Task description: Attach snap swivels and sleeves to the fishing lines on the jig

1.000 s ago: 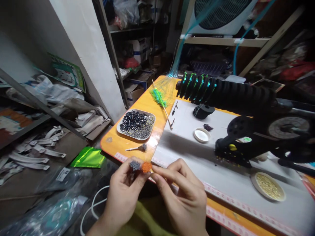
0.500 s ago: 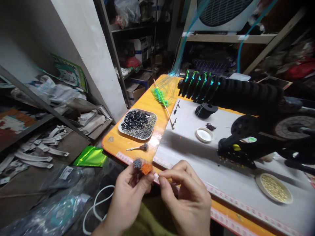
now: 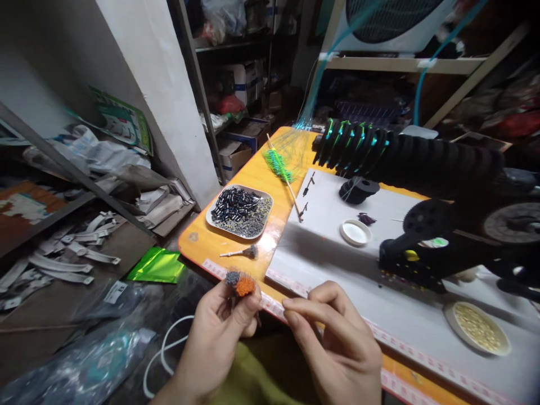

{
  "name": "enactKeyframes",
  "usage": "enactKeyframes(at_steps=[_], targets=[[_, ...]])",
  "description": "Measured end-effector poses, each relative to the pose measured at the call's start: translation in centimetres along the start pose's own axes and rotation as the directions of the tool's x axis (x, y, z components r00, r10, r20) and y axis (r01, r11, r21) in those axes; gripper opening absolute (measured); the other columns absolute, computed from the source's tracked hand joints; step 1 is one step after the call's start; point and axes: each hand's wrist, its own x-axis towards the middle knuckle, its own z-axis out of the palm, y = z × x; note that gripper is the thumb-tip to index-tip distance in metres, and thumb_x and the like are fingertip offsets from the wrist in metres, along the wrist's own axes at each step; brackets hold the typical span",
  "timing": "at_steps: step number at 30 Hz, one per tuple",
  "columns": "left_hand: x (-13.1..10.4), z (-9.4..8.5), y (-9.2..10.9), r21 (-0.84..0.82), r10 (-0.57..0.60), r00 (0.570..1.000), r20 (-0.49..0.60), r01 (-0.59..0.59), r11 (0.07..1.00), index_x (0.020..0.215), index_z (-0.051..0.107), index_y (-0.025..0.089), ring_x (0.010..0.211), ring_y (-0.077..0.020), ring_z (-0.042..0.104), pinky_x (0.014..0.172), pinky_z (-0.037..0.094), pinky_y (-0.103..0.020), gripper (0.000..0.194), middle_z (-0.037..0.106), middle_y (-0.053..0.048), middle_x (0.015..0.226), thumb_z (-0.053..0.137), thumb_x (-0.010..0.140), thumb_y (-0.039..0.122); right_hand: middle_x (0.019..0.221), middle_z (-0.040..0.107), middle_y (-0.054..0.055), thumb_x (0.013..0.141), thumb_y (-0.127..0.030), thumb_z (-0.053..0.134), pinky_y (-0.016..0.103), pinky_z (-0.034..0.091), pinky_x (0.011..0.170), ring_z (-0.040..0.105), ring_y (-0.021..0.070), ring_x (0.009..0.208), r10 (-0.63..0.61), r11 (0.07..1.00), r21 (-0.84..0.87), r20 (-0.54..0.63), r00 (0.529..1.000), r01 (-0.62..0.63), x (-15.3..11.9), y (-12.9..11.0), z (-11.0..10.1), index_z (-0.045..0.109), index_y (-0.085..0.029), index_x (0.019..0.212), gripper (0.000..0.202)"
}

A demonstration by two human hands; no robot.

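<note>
Between the thumb and fingers of my left hand (image 3: 219, 332) is an orange bunch (image 3: 245, 286) with a grey bunch (image 3: 232, 278) beside it, their tips pointing up. My right hand (image 3: 337, 337) is a little to the right, thumb and index fingertip close together; whatever they pinch, if anything, is too small to make out. Beyond my hands a small brush-like piece with a dark tip (image 3: 250, 251) lies on the orange table. Behind it stands a white tray (image 3: 211, 224) of black tubes and small grey and yellow pieces.
A black machine (image 3: 422, 152) with a ridged roller fills the right side. Near it are a white dish (image 3: 355, 232), a black spool (image 3: 358, 190) and a bowl of golden pieces (image 3: 478, 329). A green bristly stick (image 3: 277, 164) lies at the back.
My right hand has moved right and slightly away from my left hand, widening the gap. My left hand has shifted slightly left with the bunches. The view has shifted a little.
</note>
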Motion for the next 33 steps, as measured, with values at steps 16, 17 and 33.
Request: enactKeyframes(at_steps=[16,17,33], targets=[[0.2,1.1,1.2,-0.151,-0.083,0.996,0.032,0.087,0.985,0.071,0.065,0.012,0.049,-0.0015,0.028,0.044,0.025,-0.015,0.028,0.05,0.003,0.066,0.083,0.077,0.034,0.077,0.048,-0.001,0.089,-0.008,0.066,0.022,0.044,0.053,0.053,0.0115,0.066,-0.034,0.999,-0.013,0.001,0.999,0.034,0.0,-0.1,-0.2,0.074,-0.026,0.1,0.023],[0.2,1.1,1.2,-0.148,-0.083,0.996,0.037,0.088,0.985,0.071,0.065,0.012,0.049,-0.0017,0.028,0.044,0.025,-0.015,0.029,0.05,0.003,0.066,0.083,0.077,0.034,0.078,0.048,-0.001,0.089,-0.009,0.066,0.022,0.044,0.053,0.053,0.0115,0.066,-0.036,0.999,-0.009,0.001,0.999,0.036,0.0,-0.1,-0.1,0.074,-0.026,0.1,0.022],[-0.2,1.1,0.0,-0.076,-0.125,0.991,0.054,0.129,0.989,0.081,0.068,0.016,0.054,-0.0043,0.035,0.05,0.032,-0.015,0.029,0.047,0.004,0.064,0.082,0.077,0.042,0.082,0.061,0.002,0.088,-0.007,0.068,0.024,0.049,0.059,0.059,0.0136,0.074,-0.132,0.989,-0.051,0.077,0.988,0.137,0.4,-0.1,0.0,0.073,-0.026,0.111,0.03]])
